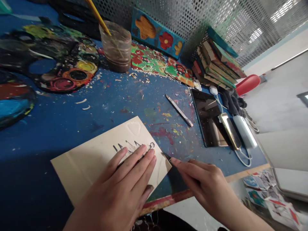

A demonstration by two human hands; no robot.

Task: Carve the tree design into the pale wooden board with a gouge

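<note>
A pale wooden board (91,160) with a dark drawn and carved design lies on the blue paint-stained table (115,102). My left hand (120,189) lies flat on the board, fingers stretched over the design. My right hand (202,186) is closed round a small carving tool (166,157), whose dark tip touches the board's right edge just beside my left fingertips.
A second carving knife (179,110) lies to the right of the board. A tablet (209,118), a phone and a power bank with cables sit at the right. A plastic cup (116,46) with a brush, paint palettes (55,57), painted boards and stacked blocks (216,64) line the back.
</note>
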